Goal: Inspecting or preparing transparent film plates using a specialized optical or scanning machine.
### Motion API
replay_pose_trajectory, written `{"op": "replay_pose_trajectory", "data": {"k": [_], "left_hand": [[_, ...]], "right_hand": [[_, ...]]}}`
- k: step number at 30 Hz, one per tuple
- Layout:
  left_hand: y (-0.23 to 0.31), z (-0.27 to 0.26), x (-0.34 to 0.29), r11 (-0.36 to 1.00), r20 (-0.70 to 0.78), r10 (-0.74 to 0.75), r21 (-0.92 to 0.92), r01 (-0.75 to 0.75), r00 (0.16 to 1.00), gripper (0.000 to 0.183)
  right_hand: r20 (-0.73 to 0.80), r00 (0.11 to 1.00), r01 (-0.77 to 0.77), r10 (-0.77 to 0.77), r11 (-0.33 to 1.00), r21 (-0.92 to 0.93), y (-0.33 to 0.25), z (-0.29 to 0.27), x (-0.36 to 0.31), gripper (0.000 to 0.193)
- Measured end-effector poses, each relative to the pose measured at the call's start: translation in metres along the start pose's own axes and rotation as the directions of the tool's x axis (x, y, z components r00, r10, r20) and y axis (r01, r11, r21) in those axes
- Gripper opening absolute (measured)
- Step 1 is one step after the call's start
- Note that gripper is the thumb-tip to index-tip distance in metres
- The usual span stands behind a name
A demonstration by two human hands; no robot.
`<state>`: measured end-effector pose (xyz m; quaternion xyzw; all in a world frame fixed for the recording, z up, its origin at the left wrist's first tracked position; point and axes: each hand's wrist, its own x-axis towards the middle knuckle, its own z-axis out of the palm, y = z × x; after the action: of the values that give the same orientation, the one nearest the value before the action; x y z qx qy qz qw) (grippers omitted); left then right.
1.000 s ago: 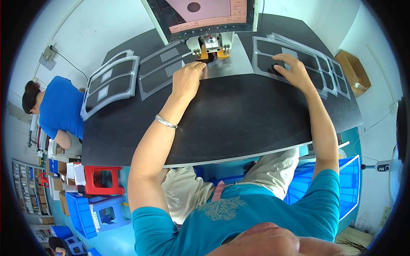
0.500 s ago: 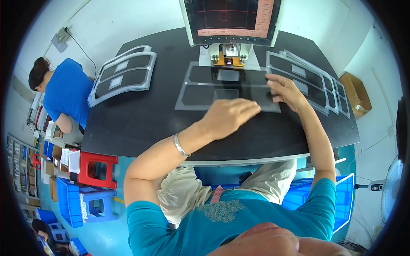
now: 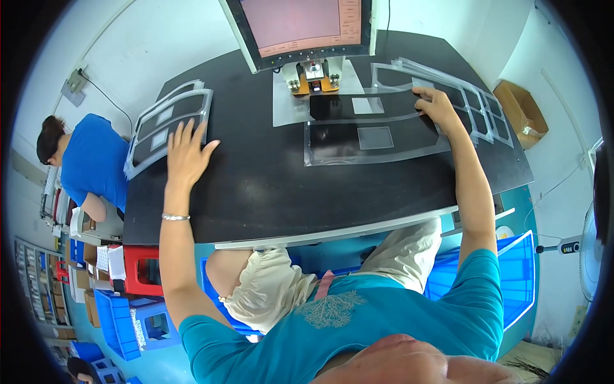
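My left hand (image 3: 187,157) lies open over the near right part of the left stack of clear-bordered sheets (image 3: 160,121). Its fingers are spread, and whether they touch the top sheet I cannot tell. My right hand (image 3: 438,107) pinches the right side of one clear plastic sheet (image 3: 375,137), which has dark-looking panels and two small pale rectangles. That sheet is held at the middle right of the black table, its right end overlapping the right stack of similar sheets (image 3: 470,96). My right thumb is partly hidden.
A monitor (image 3: 300,25) stands at the table's back above a small device with orange parts (image 3: 314,86) on a pale plate (image 3: 284,102). An open cardboard box (image 3: 519,115) sits beyond the right edge. A person in blue (image 3: 96,160) bends at far left, near a red stool (image 3: 142,272).
My left hand has left the sheet and moved to the left stack. My right hand has drawn the sheet rightward, away from the device. The screen has turned from dark to pale pink.
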<state>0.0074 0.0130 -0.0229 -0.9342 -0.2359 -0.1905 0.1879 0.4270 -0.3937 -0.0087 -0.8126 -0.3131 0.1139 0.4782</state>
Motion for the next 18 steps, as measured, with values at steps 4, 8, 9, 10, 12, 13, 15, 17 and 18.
{"op": "replay_pose_trajectory", "data": {"k": [4,8,9,10,12,13,15,17,18], "left_hand": [[-0.017,-0.011,-0.017,0.999,0.140,0.044,-0.035,-0.040,0.989,0.056],[-0.024,-0.031,-0.015,0.985,0.129,0.084,-0.163,-0.063,0.988,0.048],[-0.030,-0.030,-0.014,0.985,0.131,0.078,-0.164,-0.056,0.988,0.048],[-0.037,-0.029,-0.012,0.979,0.139,0.067,-0.202,-0.038,0.988,0.044],[-0.038,-0.034,-0.008,0.964,0.101,0.058,-0.263,-0.029,0.993,0.034],[-0.037,-0.036,-0.004,0.964,0.102,0.057,-0.266,-0.028,0.993,0.034],[-0.037,-0.039,0.002,0.941,0.139,0.024,-0.337,0.024,0.990,0.031],[-0.039,-0.042,0.005,0.937,0.129,-0.004,-0.346,0.049,0.992,0.028],[-0.040,-0.042,0.005,0.932,0.119,-0.031,-0.354,0.072,0.992,0.026]], "right_hand": [[-0.087,0.996,0.038,-0.036,0.999,0.024,0.011,0.003,0.003,0.048],[-0.078,0.997,0.030,-0.028,0.999,0.018,0.005,0.000,0.001,0.048],[-0.055,0.998,0.017,-0.017,1.000,0.001,0.003,0.001,0.003,0.048],[-0.033,0.999,0.006,-0.006,1.000,-0.016,0.002,0.002,0.004,0.049],[-0.032,0.999,0.007,-0.007,1.000,-0.012,0.001,0.004,0.005,0.049],[-0.037,0.999,0.005,-0.005,1.000,-0.005,0.002,0.003,0.005,0.049],[-0.033,0.999,0.001,-0.001,1.000,0.022,0.003,0.003,0.004,0.049],[-0.028,1.000,-0.002,0.003,0.999,0.052,0.003,0.003,0.002,0.049],[-0.023,1.000,-0.001,0.003,0.996,0.085,0.001,0.004,0.000,0.048]]}}
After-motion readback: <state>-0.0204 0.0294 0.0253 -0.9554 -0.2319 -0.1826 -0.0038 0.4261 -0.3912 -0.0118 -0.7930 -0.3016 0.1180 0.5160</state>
